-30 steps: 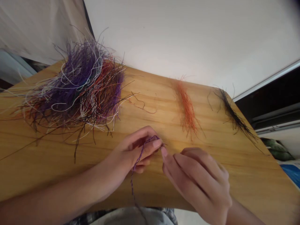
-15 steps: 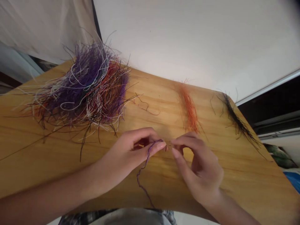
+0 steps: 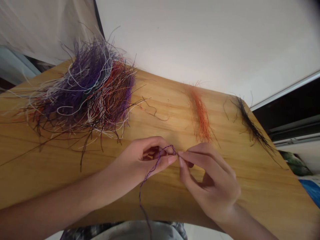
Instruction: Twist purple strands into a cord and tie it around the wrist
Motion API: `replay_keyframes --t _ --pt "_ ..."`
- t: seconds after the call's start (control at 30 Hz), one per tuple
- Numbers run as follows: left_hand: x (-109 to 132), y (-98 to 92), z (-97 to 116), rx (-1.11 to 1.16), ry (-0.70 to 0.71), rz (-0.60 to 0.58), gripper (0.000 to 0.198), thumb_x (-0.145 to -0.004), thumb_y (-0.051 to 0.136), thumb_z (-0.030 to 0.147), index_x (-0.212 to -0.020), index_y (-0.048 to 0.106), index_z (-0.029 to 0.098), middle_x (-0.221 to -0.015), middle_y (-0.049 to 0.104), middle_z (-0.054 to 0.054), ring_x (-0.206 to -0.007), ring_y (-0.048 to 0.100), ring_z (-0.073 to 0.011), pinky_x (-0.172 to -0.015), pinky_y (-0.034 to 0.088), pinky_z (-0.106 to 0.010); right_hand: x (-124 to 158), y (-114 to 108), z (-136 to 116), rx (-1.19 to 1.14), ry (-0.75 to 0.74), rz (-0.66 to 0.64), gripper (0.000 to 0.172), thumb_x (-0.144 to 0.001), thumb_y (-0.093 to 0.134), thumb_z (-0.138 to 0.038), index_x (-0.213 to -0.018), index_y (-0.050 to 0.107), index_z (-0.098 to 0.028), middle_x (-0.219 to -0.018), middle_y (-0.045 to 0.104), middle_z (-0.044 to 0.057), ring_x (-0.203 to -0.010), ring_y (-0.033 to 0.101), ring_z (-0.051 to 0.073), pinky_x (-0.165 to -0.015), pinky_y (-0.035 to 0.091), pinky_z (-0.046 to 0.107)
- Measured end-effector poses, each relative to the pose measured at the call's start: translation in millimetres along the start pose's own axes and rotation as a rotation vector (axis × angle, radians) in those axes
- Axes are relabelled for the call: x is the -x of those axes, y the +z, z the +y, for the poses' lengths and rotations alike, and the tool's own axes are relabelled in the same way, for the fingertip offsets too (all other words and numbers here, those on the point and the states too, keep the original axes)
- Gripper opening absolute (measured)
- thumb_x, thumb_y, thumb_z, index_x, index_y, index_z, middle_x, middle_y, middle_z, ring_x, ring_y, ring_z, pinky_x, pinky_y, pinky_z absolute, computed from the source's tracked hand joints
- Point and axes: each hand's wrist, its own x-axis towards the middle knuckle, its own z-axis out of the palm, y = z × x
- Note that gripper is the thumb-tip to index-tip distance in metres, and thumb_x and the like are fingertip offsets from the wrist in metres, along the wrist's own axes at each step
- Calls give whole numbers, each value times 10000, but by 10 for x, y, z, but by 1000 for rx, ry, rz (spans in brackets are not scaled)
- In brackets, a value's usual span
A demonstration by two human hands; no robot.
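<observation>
A thin purple twisted thread (image 3: 155, 165) runs from between my hands, over my left thumb, and hangs down past the table's front edge. My left hand (image 3: 147, 158) pinches it near one end, where it bends into a small loop above the thumb tip. Thumb and forefinger of my right hand (image 3: 208, 180) are pressed together at the thread's short end, almost touching the left fingertips. The very tip between the right fingers is too small to make out. Both hands are held just above the wooden table (image 3: 160, 195).
A large tangled pile of purple, white, red and black threads (image 3: 92, 96) lies at the left. Beyond my right hand is an orange thread bundle (image 3: 201, 115), and farther right a black one (image 3: 250, 123). A white wall (image 3: 200, 40) borders the table's back.
My right fingertips have moved left and closed on the thread's end, where there was a gap. The small loop stands higher, and the hanging length has swung left.
</observation>
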Motion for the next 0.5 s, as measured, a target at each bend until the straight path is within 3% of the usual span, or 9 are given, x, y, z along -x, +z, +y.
replay_keyframes --t 0.13,0.23,0.5 --pt "-2 -26 -42 -31 -54 -23 227 -834 644 429 -838 614 205 -732 504 34 -602 410 -87 -507 320 -181 1 10 -14 9 9 20 258 -756 631 43 -910 657 -163 -778 592 29 -659 536 115 -543 463 262" --pt "19 -46 -40 -73 -34 -23 229 -843 632 429 -832 597 203 -763 500 20 -637 433 -106 -499 318 -186 9 28 4 -69 57 4 236 -771 622 33 -911 650 -154 -776 578 21 -654 533 105 -548 457 251" --pt "42 -97 -22 -113 -67 -107 91 -867 580 293 -820 569 216 -660 436 58 -569 393 -87 -494 284 -178 -14 38 101 -344 327 -249 51 -904 575 -158 -861 595 -174 -766 555 -1 -718 539 119 -632 460 258"
